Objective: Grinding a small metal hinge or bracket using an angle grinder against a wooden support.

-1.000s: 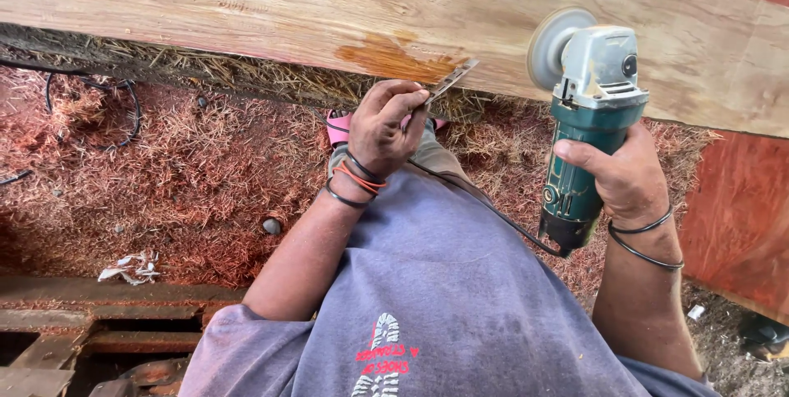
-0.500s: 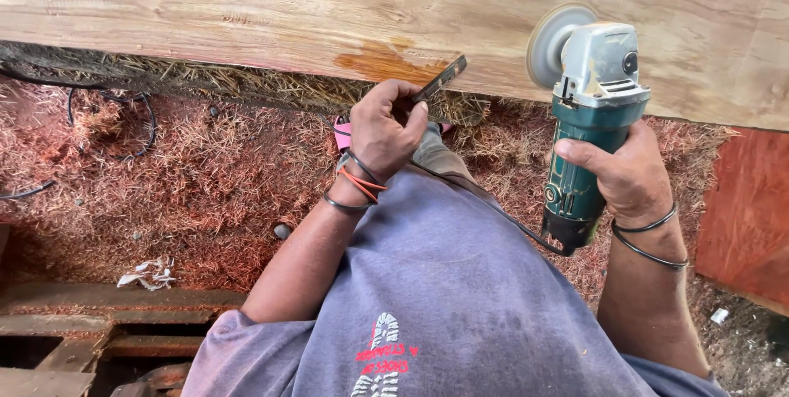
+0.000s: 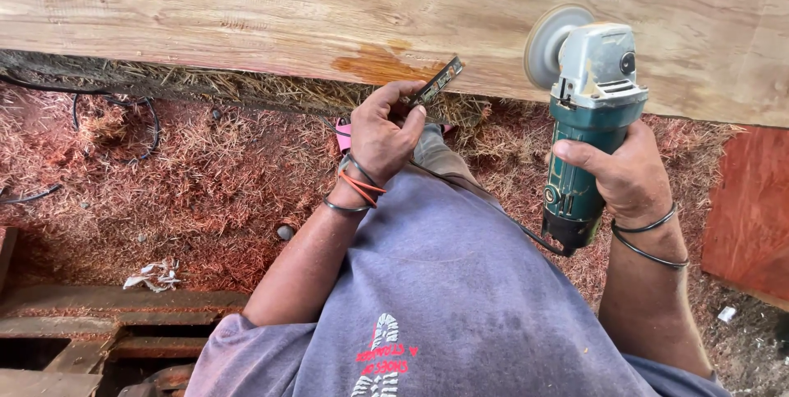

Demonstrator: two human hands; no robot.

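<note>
My right hand (image 3: 629, 177) grips the green body of an angle grinder (image 3: 588, 109), its grey head and round disc raised against the face of a long pale wooden plank (image 3: 246, 19). My left hand (image 3: 385, 130) pinches a thin dark flat tool (image 3: 437, 83), whose tip rests at the plank's lower edge beside an orange stain (image 3: 374, 64). Bangles circle both wrists. My grey shirt fills the lower middle of the view.
Reddish wood shavings (image 3: 189, 175) cover the ground below the plank. Black cable (image 3: 123, 105) loops at the left. A red board (image 3: 752, 208) stands at the right. Rusty timber pieces (image 3: 99, 323) lie at the lower left, with a white scrap (image 3: 152, 275).
My left hand has lifted the thin tool up from near my knee to the plank's lower edge. The grinder in my right hand has stayed almost still.
</note>
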